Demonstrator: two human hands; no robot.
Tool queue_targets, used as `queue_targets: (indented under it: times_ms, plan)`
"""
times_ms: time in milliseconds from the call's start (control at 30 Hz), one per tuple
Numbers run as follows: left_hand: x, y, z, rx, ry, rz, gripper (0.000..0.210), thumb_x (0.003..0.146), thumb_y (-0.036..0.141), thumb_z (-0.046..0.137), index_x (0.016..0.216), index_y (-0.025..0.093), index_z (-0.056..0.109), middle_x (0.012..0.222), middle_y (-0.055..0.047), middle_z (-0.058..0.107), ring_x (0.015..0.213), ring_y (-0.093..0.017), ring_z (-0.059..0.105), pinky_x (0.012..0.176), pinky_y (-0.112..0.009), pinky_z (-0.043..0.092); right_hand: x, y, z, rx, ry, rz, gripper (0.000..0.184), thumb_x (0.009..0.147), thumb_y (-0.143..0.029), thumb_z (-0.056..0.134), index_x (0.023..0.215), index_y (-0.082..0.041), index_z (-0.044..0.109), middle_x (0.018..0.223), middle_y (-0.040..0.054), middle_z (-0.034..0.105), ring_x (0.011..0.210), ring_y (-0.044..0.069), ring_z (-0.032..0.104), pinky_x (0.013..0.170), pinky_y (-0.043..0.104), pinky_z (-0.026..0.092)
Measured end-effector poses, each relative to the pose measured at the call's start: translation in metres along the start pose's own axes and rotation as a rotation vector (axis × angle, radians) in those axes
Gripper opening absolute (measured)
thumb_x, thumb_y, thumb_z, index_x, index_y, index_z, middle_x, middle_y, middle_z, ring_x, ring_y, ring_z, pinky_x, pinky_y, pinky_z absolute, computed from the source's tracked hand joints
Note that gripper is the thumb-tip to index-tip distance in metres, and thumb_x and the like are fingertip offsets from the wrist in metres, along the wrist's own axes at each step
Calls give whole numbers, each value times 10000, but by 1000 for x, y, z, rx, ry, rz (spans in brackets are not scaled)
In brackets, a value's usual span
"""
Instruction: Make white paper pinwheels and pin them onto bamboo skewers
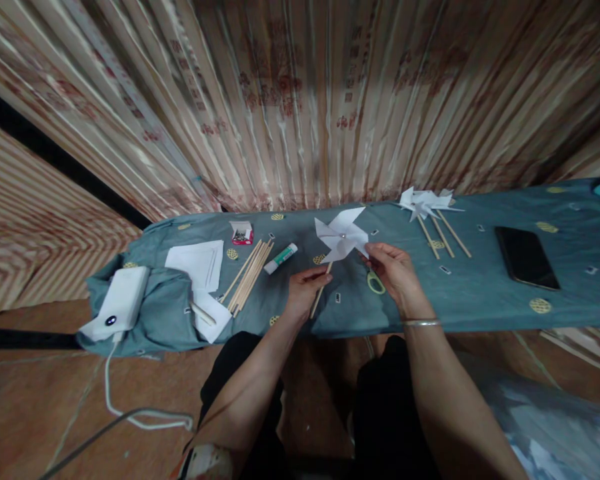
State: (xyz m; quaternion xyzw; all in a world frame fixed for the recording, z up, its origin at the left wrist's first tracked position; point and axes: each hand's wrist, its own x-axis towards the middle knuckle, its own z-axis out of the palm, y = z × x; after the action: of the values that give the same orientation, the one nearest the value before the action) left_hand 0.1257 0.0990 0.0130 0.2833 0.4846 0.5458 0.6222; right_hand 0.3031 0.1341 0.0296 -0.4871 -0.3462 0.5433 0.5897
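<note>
A white paper pinwheel (341, 237) with a pin at its centre is held up over the cloth-covered table, its wooden stick (318, 301) slanting down toward me. My left hand (307, 287) is closed round the stick just below the blades. With its thumb and fingers, my right hand (391, 268) pinches the lower right blade of the same pinwheel. Partly hidden behind the right fingers lie scissors with yellow-green handles (376, 283). A glue stick (281, 259) lies left of the pinwheel, beside a bundle of wooden sticks (250, 279).
Several finished pinwheels (424, 202) lie at the back right, near a black phone (527, 257). On the left are a small red box of pins (242, 233), white paper sheets (196, 264), a white pen (203, 313) and a cabled white power bank (124, 299). A curtain (300, 120) hangs behind the table.
</note>
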Motion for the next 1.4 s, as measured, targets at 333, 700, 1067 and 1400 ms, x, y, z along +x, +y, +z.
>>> queue_targets:
  times_ms: [333, 700, 1067, 1400]
  plan:
    - [2, 0, -1, -11, 45, 26, 351, 404, 287, 922, 706, 170, 784, 706, -36, 736, 653, -143, 625, 746, -301, 493, -10, 2, 10, -12, -63, 26, 346, 478, -490, 903, 566, -237, 683, 581, -29, 633, 543, 107, 532, 543, 246, 446]
    - [4, -5, -2, -36, 50, 40, 321, 437, 260, 908, 718, 165, 786, 694, -31, 732, 655, -145, 629, 770, -314, 488, -17, 4, 19, -20, -172, 82, 407, 448, -520, 918, 527, -215, 662, 572, -20, 645, 569, 107, 566, 591, 242, 466]
    - [1, -2, -2, -16, -14, 54, 342, 457, 287, 913, 754, 166, 794, 753, -51, 759, 688, -159, 650, 793, -323, 498, -20, 8, 27, -96, -281, 104, 409, 470, -561, 894, 597, -213, 720, 628, -1, 696, 613, 120, 582, 647, 273, 468]
    - [3, -1, -2, -41, 32, 30, 341, 413, 267, 924, 712, 172, 788, 690, -28, 737, 635, -132, 613, 754, -303, 484, -16, -1, 6, -145, -198, 47, 432, 570, -617, 831, 602, -200, 722, 646, 30, 713, 590, 115, 579, 594, 246, 446]
